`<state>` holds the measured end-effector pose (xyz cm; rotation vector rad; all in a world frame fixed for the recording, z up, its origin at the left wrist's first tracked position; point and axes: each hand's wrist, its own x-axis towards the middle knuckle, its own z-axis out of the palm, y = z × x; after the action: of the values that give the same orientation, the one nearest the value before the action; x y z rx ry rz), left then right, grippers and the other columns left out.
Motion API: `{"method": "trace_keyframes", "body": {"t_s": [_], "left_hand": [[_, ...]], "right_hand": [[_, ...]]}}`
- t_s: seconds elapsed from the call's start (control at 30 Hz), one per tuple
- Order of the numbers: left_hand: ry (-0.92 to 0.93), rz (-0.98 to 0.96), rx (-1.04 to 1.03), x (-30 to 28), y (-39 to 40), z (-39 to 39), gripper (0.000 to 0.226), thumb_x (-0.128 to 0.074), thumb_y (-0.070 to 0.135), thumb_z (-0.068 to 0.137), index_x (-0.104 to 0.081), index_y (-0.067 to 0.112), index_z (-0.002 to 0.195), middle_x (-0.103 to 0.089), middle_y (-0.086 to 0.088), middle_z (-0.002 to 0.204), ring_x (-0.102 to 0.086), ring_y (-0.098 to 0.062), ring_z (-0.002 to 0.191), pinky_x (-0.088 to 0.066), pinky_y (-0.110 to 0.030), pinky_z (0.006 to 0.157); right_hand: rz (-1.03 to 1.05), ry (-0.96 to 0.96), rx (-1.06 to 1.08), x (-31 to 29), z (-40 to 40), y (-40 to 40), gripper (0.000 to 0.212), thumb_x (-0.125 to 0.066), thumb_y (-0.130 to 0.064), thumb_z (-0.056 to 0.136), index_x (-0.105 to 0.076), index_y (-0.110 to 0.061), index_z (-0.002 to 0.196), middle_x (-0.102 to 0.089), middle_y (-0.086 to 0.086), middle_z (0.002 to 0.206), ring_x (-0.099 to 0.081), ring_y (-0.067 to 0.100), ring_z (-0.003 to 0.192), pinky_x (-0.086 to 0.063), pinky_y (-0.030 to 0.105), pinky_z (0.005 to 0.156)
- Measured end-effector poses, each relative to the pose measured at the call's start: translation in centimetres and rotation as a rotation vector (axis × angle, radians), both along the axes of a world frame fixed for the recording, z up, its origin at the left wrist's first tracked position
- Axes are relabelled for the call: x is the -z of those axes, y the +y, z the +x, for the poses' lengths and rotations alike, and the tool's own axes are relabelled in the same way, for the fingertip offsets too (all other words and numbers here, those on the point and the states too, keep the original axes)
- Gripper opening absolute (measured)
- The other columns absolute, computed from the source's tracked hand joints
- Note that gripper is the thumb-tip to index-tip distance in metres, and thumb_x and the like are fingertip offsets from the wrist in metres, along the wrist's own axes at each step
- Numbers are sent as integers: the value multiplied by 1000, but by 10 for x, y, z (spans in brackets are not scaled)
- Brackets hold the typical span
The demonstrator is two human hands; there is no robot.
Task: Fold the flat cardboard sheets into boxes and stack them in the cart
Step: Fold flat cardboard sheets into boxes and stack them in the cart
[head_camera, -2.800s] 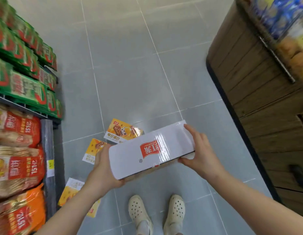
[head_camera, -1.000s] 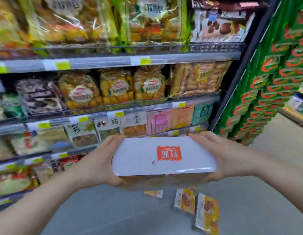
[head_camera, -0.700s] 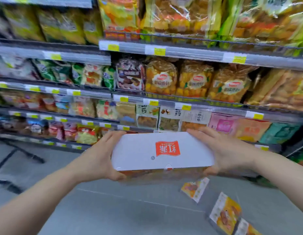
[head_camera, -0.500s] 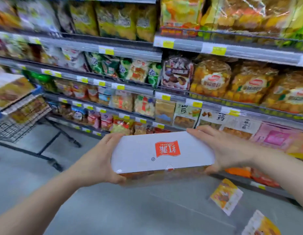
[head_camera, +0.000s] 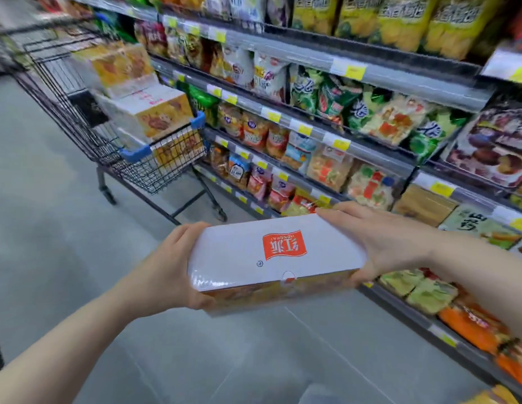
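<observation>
I hold a folded white box (head_camera: 271, 255) with a red logo on top and orange printed sides, level in front of me. My left hand (head_camera: 172, 269) grips its left end and my right hand (head_camera: 382, 240) grips its right end. The black wire cart (head_camera: 131, 153) with blue corner guards stands up-left of the box, on the grey floor. Several folded boxes (head_camera: 146, 109) with white tops and orange sides are stacked in it, reaching above its rim.
Store shelves (head_camera: 370, 147) full of snack bags run along the right side, close behind the cart and my right hand. Grey tiled floor (head_camera: 49, 258) stretches to the left of the cart. A flat orange sheet (head_camera: 499, 396) peeks in at the bottom right corner.
The view has swung left from the floor sheets along the shelves, and the cart has come into view up-left and nearer. Both hands keep the same hold on the box.
</observation>
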<state>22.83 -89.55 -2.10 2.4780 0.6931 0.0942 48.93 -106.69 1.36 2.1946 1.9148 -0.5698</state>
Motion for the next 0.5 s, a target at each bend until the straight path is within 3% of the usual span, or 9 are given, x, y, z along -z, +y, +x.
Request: {"method": "trace_keyframes", "body": {"t_s": [0.2, 0.33, 0.5], "left_hand": [[108, 3, -119, 5, 45, 8, 108, -56, 62, 30, -29, 29, 130, -33, 19, 119, -39, -4, 106, -32, -17, 87], [136, 29, -185, 3, 91, 36, 112, -55, 63, 30, -26, 30, 133, -31, 19, 119, -40, -5, 107, -35, -19, 90], [142, 66, -254, -10, 155, 88, 111, -53, 64, 29, -26, 30, 132, -32, 21, 119, -40, -2, 101, -36, -19, 84]], "right_hand": [[-57, 66, -93, 9, 22, 75, 112, -71, -59, 61, 5, -38, 141, -14, -15, 139, -28, 11, 122, -31, 23, 88], [-55, 74, -146, 11, 57, 136, 105, -67, -53, 70, 9, -38, 141, -9, -17, 143, -23, 14, 132, -33, 29, 101], [-28, 75, -201, 5, 116, 220, 108, -67, -55, 69, 10, -38, 142, -9, -14, 144, -24, 15, 132, -33, 29, 97]]}}
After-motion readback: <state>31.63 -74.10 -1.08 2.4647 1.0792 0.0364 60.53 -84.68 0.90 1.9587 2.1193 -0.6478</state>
